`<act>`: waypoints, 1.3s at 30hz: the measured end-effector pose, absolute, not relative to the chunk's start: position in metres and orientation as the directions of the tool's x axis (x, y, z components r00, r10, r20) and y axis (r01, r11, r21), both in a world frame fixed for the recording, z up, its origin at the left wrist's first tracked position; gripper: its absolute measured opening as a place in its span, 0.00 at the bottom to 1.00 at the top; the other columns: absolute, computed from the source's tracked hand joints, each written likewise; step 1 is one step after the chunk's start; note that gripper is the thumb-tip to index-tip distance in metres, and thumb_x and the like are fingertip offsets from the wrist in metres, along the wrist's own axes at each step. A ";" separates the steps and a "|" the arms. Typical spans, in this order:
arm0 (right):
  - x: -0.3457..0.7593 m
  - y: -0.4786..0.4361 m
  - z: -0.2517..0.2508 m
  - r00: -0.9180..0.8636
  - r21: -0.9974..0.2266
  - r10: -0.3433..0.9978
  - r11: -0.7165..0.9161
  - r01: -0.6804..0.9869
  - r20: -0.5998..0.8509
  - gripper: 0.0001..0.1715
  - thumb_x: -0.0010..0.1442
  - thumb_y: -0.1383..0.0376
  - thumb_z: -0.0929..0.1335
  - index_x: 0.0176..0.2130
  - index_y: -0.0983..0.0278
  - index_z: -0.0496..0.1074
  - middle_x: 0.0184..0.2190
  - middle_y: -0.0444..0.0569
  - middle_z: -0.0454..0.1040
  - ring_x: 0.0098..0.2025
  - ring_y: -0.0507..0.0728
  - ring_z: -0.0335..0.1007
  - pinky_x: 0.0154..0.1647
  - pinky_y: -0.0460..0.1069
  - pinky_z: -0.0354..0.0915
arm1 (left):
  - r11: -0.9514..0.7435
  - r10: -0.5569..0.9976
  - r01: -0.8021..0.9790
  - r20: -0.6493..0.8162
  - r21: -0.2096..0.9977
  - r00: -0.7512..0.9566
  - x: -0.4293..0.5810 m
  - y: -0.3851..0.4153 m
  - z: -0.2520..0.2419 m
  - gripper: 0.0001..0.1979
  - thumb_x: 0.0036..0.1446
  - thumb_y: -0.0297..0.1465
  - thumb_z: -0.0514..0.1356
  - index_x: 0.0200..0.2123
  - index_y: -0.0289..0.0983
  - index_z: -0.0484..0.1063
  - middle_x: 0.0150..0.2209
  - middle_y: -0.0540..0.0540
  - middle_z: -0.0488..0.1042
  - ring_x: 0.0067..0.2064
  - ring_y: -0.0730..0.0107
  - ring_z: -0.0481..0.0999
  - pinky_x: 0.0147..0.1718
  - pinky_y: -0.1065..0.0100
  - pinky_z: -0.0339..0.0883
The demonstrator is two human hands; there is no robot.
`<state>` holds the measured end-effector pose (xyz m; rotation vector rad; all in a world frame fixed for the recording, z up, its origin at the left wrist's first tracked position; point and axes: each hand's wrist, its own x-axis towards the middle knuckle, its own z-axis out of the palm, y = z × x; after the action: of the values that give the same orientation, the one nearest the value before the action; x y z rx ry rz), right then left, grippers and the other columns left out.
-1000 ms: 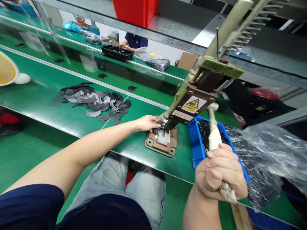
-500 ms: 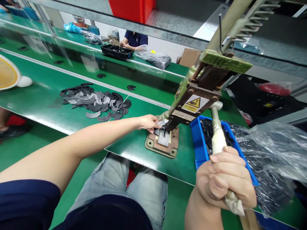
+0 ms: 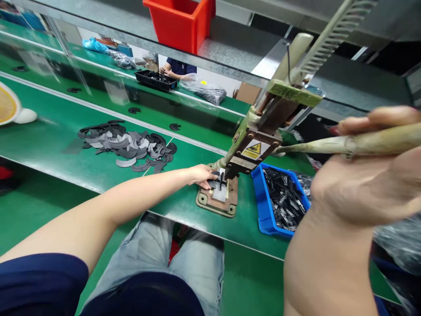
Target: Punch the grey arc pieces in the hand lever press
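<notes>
My left hand pinches a dark curved piece on the base plate of a hand press. A small light metal plate lies on that base beside my fingertips. My right hand, large and slightly blurred at the right, is around the raised lever of the press; its fingers show above the lever and the palm below. Left of the press, a loose pile of flat grey and black curved pieces lies on the green table.
A blue bin full of thin black pieces stands right of the press. Several dark pieces lie on the green strip behind. A red bin sits on the shelf. Across the table, a person works by a black tray.
My right hand has swung the lever upward from its lowered position. My left hand stays at the press base with the curved piece. The view has shifted, showing more of the blue bin.
</notes>
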<state>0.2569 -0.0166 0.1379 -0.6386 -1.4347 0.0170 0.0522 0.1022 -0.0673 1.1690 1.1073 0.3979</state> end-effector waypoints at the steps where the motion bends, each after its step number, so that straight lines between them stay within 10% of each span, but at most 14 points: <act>1: 0.259 -0.015 0.145 0.167 -0.418 0.383 0.838 0.352 0.909 0.33 0.73 0.59 0.48 0.65 0.63 0.66 0.57 0.53 0.71 0.58 0.58 0.76 0.60 0.63 0.67 | 0.384 0.758 0.250 -0.458 0.889 0.465 0.051 0.101 -0.069 0.10 0.64 0.35 0.68 0.39 0.35 0.73 0.24 0.49 0.78 0.21 0.71 0.79 0.23 0.75 0.75; 5: 0.266 -0.025 0.103 0.420 -0.382 0.186 0.807 0.450 0.888 0.29 0.73 0.49 0.52 0.59 0.57 0.69 0.56 0.54 0.73 0.57 0.59 0.75 0.59 0.64 0.71 | 0.339 0.791 0.146 -0.365 0.930 0.491 0.036 0.089 -0.068 0.15 0.63 0.37 0.69 0.34 0.36 0.68 0.23 0.48 0.78 0.22 0.70 0.80 0.22 0.74 0.74; 8: 0.262 -0.044 0.021 0.379 -0.590 0.453 0.648 0.482 0.807 0.15 0.66 0.55 0.69 0.51 0.56 0.73 0.42 0.46 0.76 0.44 0.55 0.76 0.54 0.60 0.74 | 0.296 0.791 0.079 -0.290 0.952 0.539 0.018 0.065 -0.056 0.22 0.56 0.43 0.73 0.33 0.37 0.66 0.25 0.46 0.80 0.23 0.69 0.81 0.23 0.73 0.75; 13: 0.216 -0.072 -0.079 0.121 -0.812 0.852 0.428 0.398 0.509 0.21 0.59 0.56 0.75 0.50 0.61 0.75 0.38 0.49 0.81 0.38 0.55 0.79 0.40 0.53 0.77 | 0.223 0.743 0.010 -0.177 0.975 0.646 -0.001 0.012 -0.033 0.27 0.52 0.51 0.73 0.35 0.37 0.67 0.26 0.47 0.80 0.25 0.68 0.81 0.24 0.71 0.76; 29: 0.170 -0.098 -0.098 0.168 -0.790 0.821 0.436 0.431 0.545 0.10 0.68 0.58 0.67 0.42 0.62 0.70 0.34 0.46 0.78 0.35 0.52 0.76 0.37 0.48 0.72 | 0.323 0.706 0.035 -0.266 0.946 0.657 0.002 -0.033 -0.031 0.25 0.54 0.51 0.70 0.33 0.38 0.65 0.24 0.49 0.78 0.21 0.71 0.77 0.20 0.73 0.67; 34: 0.197 -0.098 -0.091 0.005 -0.671 0.807 0.488 0.559 0.591 0.10 0.65 0.63 0.69 0.46 0.62 0.75 0.41 0.51 0.81 0.43 0.55 0.79 0.46 0.52 0.75 | 0.084 0.791 0.177 -0.173 0.981 0.586 -0.006 -0.023 -0.026 0.20 0.58 0.48 0.68 0.37 0.39 0.68 0.27 0.50 0.76 0.23 0.70 0.75 0.24 0.69 0.69; 39: 0.207 -0.100 -0.088 -0.134 -0.550 0.769 0.556 0.623 0.625 0.09 0.64 0.65 0.69 0.45 0.62 0.77 0.39 0.51 0.81 0.42 0.56 0.78 0.45 0.53 0.76 | -0.449 0.847 0.401 0.238 0.798 0.475 -0.012 -0.036 -0.012 0.15 0.61 0.46 0.66 0.38 0.40 0.75 0.39 0.46 0.76 0.38 0.66 0.74 0.39 0.67 0.66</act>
<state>0.2071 -0.0996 -0.0877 -1.1405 -1.8385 0.1916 -0.0125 -0.0358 -0.0120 2.0447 1.0296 0.8425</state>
